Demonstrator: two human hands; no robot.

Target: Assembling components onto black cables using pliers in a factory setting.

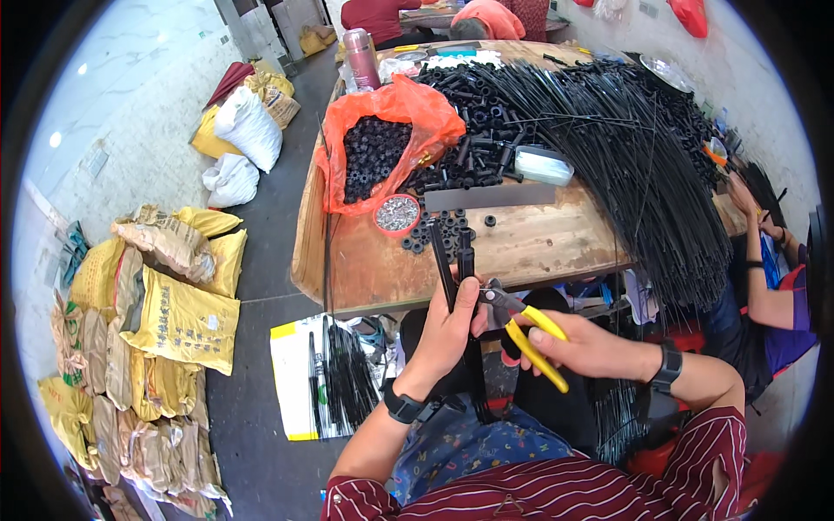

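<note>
My left hand is closed round a bundle of slender black bars, held upright over my lap at the table's near edge. Its lower end hangs below my hand. Yellow-handled pliers are gripped in my right hand, their jaws up against the bars beside my left fingers. Whether the jaws bite on anything is too small to tell. Just beyond the bars, several small black rings lie on the table, with a red bowl of small silvery metal pieces to their left.
On the wooden table are a red plastic bag of black parts, a flat metal strip, a clear plastic box and a large heap of thin black rods. Another person's arm works at right. Sacks stand left.
</note>
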